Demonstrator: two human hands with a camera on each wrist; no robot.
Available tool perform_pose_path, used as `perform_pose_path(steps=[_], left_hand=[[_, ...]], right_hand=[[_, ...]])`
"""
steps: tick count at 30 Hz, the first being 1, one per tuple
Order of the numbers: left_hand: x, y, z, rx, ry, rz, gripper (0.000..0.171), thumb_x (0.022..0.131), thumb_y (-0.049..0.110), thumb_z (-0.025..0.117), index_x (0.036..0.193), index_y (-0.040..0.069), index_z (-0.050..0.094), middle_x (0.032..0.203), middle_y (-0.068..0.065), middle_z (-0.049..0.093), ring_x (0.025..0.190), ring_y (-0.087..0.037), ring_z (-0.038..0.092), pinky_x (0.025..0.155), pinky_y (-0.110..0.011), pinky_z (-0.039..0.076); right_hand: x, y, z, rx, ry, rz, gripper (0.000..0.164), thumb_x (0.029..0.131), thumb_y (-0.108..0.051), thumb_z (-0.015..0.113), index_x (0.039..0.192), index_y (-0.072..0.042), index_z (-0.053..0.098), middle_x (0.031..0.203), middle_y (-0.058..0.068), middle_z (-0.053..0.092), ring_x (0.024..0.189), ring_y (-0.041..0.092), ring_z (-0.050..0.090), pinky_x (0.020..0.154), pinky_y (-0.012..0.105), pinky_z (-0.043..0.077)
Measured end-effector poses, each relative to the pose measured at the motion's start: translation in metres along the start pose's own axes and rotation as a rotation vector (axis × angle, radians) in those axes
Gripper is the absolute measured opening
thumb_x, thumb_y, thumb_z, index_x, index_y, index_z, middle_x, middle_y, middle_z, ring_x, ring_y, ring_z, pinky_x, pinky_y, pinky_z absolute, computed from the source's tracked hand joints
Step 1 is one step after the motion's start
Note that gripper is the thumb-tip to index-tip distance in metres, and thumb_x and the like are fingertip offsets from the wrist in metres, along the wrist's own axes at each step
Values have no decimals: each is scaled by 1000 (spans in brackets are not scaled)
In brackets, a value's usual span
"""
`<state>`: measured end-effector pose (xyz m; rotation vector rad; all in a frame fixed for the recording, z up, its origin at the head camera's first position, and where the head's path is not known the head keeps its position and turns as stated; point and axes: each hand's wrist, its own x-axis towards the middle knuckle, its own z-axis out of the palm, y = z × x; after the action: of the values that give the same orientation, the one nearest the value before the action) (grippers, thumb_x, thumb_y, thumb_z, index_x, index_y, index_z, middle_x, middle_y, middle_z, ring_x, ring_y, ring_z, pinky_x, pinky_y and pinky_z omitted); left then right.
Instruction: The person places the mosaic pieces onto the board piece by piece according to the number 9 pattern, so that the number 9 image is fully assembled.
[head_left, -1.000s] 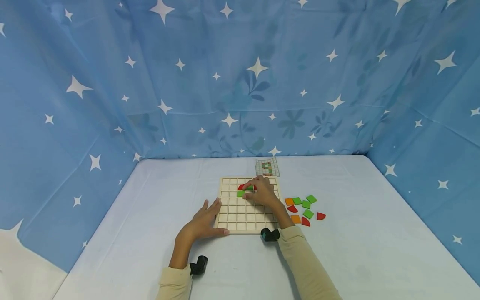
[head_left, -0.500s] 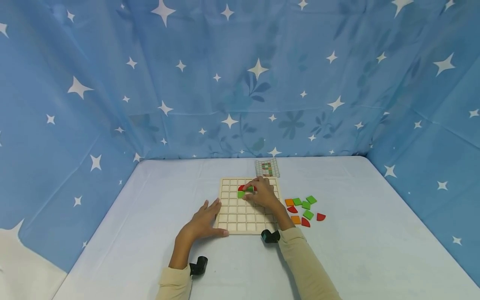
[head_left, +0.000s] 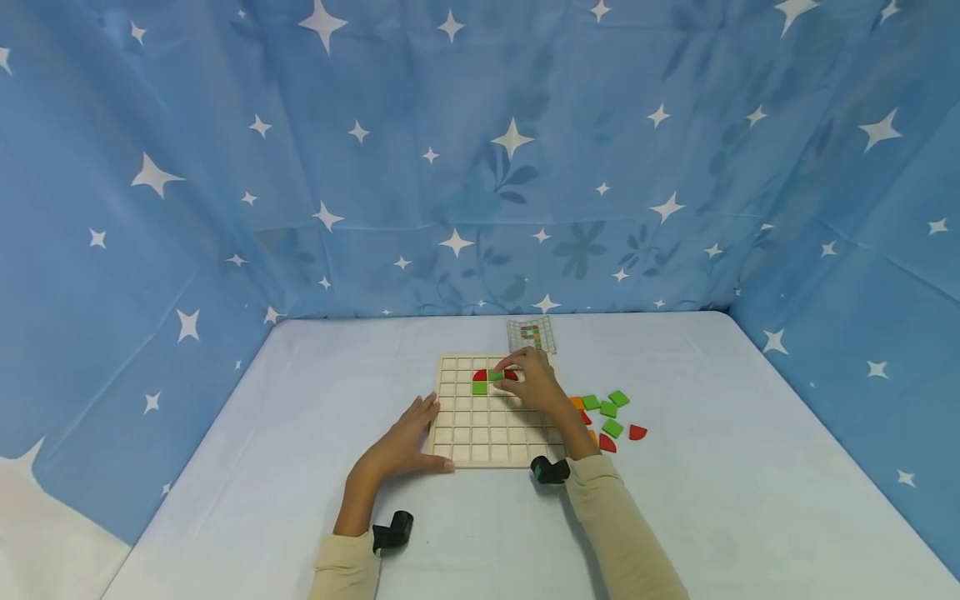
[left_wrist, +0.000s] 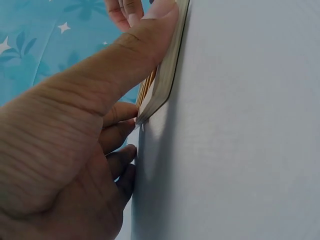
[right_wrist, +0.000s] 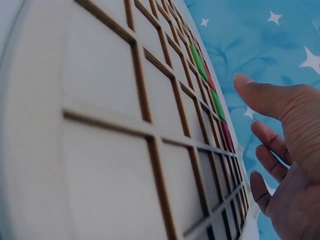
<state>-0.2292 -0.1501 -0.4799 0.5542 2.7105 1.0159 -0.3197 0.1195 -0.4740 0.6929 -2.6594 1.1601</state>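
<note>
Left hand [head_left: 401, 446] is spread, thumb well away from the fingers, touching the wooden grid board [head_left: 481, 435] around its eight o'clock corner: fingers along the nine o'clock edge, thumb at the seven o'clock end of the near one. Right hand [head_left: 534, 379] reaches over the board from four o'clock, loosely bent, thumb parted from the fingers and nothing gripped; its fingertips are just beside a green square [head_left: 494, 376], though I cannot tell whether they touch it. That square sits in the board towards twelve o'clock, with a red quarter-round [head_left: 480, 376] at its nine, a dark red quarter-round [head_left: 512, 375] at its three and a second green square [head_left: 480, 388] at its eight. Beyond the board's three o'clock edge, loose pieces [head_left: 612, 428] in green, red and orange lie on the white tabletop [head_left: 465, 542]; past one o'clock lies a printed grid card [head_left: 517, 335]
</note>
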Motion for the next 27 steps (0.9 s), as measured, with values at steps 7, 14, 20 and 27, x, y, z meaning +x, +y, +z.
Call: perform_pose_path(steps=[7, 14, 20, 27], left_hand=[[2, -5, 2, -13, 11, 22, 113, 69, 42, 87, 153, -2, 26, 164, -13, 14, 152, -35, 9, 120, -53, 19], [3, -4, 3, -28, 16, 28, 115, 69, 42, 88, 153, -4, 23, 164, -16, 14, 151, -37, 12, 119, -53, 22], [4, -4, 3, -55, 0, 18, 116, 70, 39, 88, 154, -3, 19, 165, -14, 9, 152, -36, 9, 120, -53, 21], [3, -1, 1, -81, -6, 5, 116, 70, 35, 88, 153, -5, 19, 165, -14, 8, 152, -36, 6, 121, -52, 17]], right_hand=[[-4, 13, -23, 8, 46, -1, 21, 87, -16, 74, 104, -3, 73, 117, 19, 65, 119, 41, 49, 106, 64, 30], [-20, 25, -57, 44, 98, 72, 24, 90, -18, 72, 107, -1, 70, 114, 20, 65, 113, 41, 54, 101, 60, 40], [-43, 39, -85, -24, 90, 259, 26, 93, -23, 68, 111, -3, 68, 117, 20, 61, 116, 40, 54, 101, 58, 43], [-63, 55, -100, -49, 35, 412, 31, 95, -28, 65, 116, -5, 65, 124, 20, 59, 121, 39, 50, 102, 57, 43]])
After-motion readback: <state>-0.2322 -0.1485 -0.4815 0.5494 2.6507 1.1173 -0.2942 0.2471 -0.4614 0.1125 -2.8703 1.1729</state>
